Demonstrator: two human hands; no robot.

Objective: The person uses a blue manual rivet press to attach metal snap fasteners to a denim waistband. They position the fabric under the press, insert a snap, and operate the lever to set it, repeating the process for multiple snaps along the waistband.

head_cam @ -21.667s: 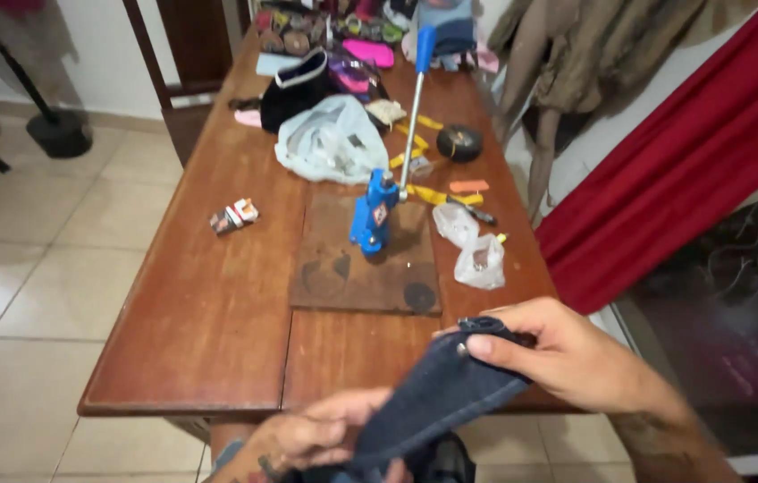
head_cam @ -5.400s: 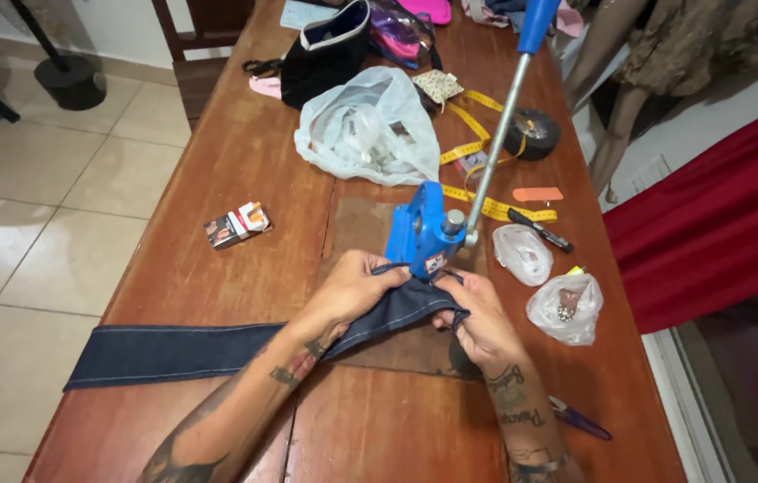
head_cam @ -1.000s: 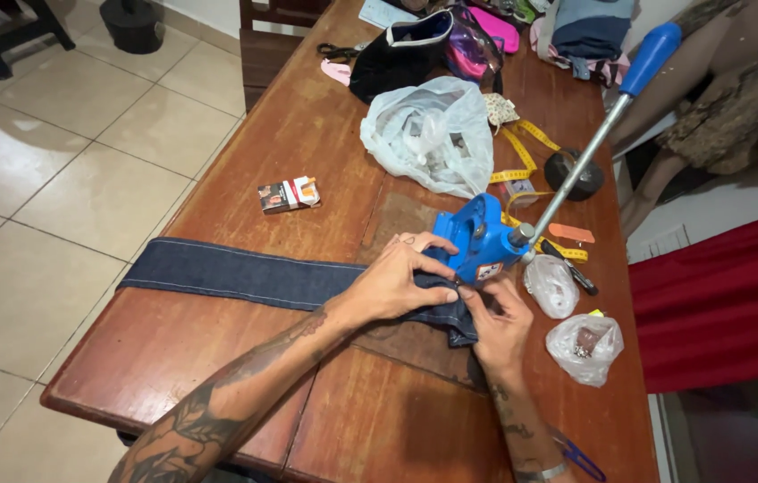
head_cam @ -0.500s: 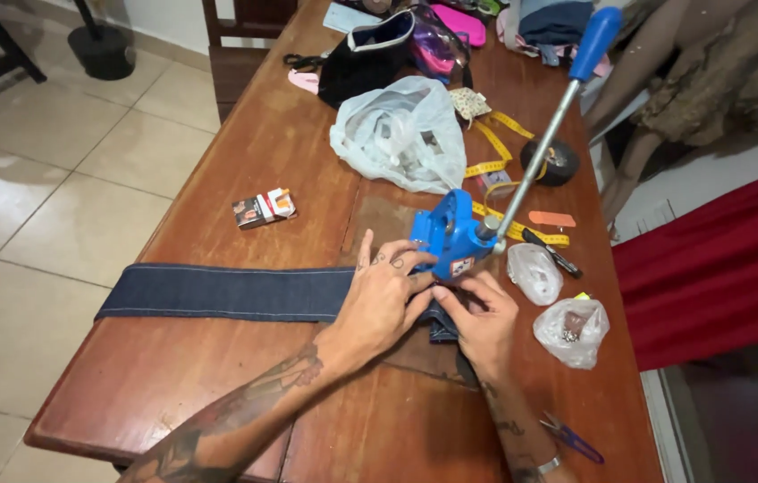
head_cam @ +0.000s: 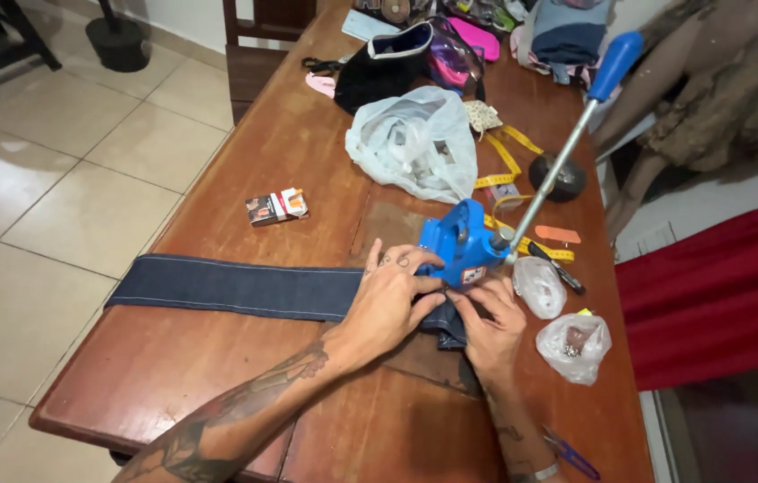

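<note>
Fingers [head_cam: 415, 300] of the left hand [head_cam: 388, 300] lie flat and spread, pressing the dark denim strip [head_cam: 236, 288] onto the wooden counter [head_cam: 173, 376]. The right hand [head_cam: 491, 317] pinches the strip's end with curled fingers, just under the blue hand press [head_cam: 459, 250]. The strip runs from the press toward nine o'clock, to the counter's edge. At three o'clock of the press lie two small clear bags [head_cam: 556, 313]; at twelve o'clock sits a white plastic bag [head_cam: 415, 143].
</note>
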